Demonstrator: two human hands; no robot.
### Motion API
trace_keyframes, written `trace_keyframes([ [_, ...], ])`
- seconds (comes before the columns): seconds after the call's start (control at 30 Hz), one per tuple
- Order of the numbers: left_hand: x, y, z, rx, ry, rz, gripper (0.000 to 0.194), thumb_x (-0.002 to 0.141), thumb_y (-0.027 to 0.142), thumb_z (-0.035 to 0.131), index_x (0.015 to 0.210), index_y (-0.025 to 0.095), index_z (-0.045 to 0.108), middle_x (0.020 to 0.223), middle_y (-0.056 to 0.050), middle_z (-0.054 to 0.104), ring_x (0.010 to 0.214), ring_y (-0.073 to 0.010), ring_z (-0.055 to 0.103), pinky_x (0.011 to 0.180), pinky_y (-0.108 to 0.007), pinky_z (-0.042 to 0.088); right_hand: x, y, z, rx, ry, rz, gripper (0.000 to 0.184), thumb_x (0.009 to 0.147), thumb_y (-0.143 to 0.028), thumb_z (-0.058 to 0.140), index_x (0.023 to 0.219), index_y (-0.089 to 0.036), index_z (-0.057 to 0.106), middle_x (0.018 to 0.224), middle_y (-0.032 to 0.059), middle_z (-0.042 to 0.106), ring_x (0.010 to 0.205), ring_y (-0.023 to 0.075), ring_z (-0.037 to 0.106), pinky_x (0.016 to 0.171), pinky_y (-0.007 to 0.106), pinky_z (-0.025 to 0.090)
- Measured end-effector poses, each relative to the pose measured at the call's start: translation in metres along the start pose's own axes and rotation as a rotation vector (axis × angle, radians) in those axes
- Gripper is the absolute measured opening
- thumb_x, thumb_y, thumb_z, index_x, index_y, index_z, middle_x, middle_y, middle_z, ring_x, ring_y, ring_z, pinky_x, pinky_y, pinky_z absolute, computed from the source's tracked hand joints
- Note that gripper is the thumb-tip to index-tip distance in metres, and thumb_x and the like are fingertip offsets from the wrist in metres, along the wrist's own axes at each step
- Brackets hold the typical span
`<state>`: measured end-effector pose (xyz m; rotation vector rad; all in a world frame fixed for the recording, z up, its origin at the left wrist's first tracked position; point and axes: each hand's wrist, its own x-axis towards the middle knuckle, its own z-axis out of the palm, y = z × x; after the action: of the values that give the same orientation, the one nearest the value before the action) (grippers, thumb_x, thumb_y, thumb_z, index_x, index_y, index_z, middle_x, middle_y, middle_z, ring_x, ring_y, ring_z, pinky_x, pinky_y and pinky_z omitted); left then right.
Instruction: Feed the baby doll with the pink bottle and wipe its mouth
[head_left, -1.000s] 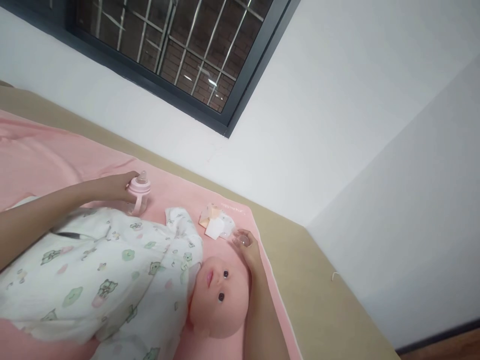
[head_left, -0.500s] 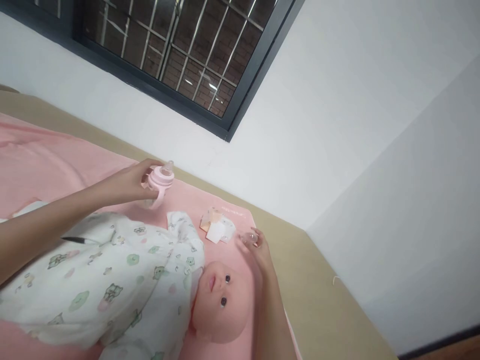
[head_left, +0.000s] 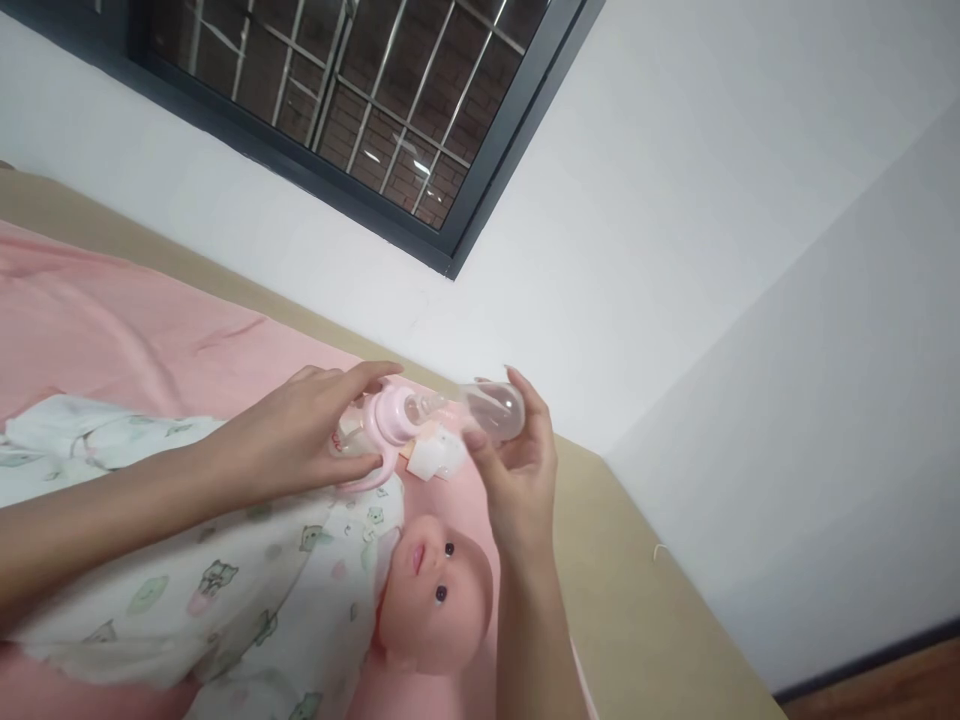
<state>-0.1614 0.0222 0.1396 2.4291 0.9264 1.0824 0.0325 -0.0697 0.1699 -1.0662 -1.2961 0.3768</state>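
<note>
My left hand [head_left: 322, 425] is closed around a pink-collared baby bottle [head_left: 390, 415] with a pink handle. The bottle tilts to the right, its clear nipple facing my right hand [head_left: 525, 465]. Between the right thumb and fingers I hold a clear domed bottle cap [head_left: 495, 410], its opening turned toward the nipple. Cap and nipple are very close; whether they touch I cannot tell. Below them a baby doll [head_left: 435, 600] lies on its back in a white printed outfit [head_left: 247, 570].
A pink sheet [head_left: 127, 330] covers much of the tan surface [head_left: 637, 560]. Behind the bottle lies a small white and orange packet or wipe [head_left: 436, 455]. A white wall [head_left: 675, 250] and a dark-framed barred window [head_left: 450, 245] stand behind.
My left hand has brought the bottle right and nearer, tilting it over. My right hand has lifted the clear cap from beside the doll's head to the bottle's nipple.
</note>
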Motion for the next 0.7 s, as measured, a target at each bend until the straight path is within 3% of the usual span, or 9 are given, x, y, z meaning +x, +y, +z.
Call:
trace_keyframes([
  [0.13,-0.004,0.002,0.007,0.043,0.015,0.112,0.069,0.072,0.060,0.061,0.133,0.036,0.042,0.121,-0.004,0.062,0.103,-0.0331,0.056,0.091,-0.044,0.039,-0.014,-0.005,0.017,-0.095,-0.069,-0.025,0.063,0.073,-0.035,0.073,0.131,-0.029,0.050,0.127,0.0051,0.057,0.121,0.0242,0.053,0.107,0.043,0.042],
  [0.27,-0.009,0.011,0.004,0.068,0.003,0.118,0.065,0.077,0.052,0.058,0.135,0.028,0.042,0.116,-0.008,0.063,0.101,-0.0324,0.055,0.086,-0.042,0.040,-0.018,0.001,0.021,-0.152,-0.179,-0.031,0.061,0.075,-0.032,0.071,0.132,-0.031,0.049,0.128,0.0050,0.055,0.120,0.0227,0.053,0.105,0.043,0.044],
  [0.43,-0.012,0.018,0.001,0.077,0.013,0.147,0.067,0.080,0.046,0.057,0.139,0.024,0.035,0.115,-0.008,0.063,0.098,-0.0296,0.056,0.087,-0.040,0.038,-0.023,0.000,0.028,-0.059,-0.254,0.070,0.085,0.070,-0.029,0.076,0.142,-0.036,0.032,0.134,0.0049,0.050,0.118,0.0214,0.055,0.098,0.040,0.051],
  [0.53,-0.013,0.019,0.003,0.091,0.043,0.214,0.071,0.080,0.044,0.058,0.142,0.023,0.030,0.115,-0.007,0.063,0.093,-0.0274,0.058,0.087,-0.039,0.038,-0.025,-0.002,0.035,-0.008,-0.224,0.105,0.104,0.065,-0.029,0.080,0.147,-0.037,0.017,0.133,0.0062,0.050,0.116,0.0218,0.056,0.095,0.041,0.053],
  [0.7,-0.015,0.017,0.009,0.109,0.058,0.229,0.068,0.084,0.041,0.055,0.143,0.022,0.027,0.115,-0.007,0.062,0.097,-0.0269,0.057,0.086,-0.037,0.040,-0.027,-0.003,0.039,-0.010,-0.150,0.113,0.105,0.067,-0.032,0.077,0.148,-0.038,0.011,0.128,0.0070,0.051,0.113,0.0221,0.057,0.091,0.041,0.055],
])
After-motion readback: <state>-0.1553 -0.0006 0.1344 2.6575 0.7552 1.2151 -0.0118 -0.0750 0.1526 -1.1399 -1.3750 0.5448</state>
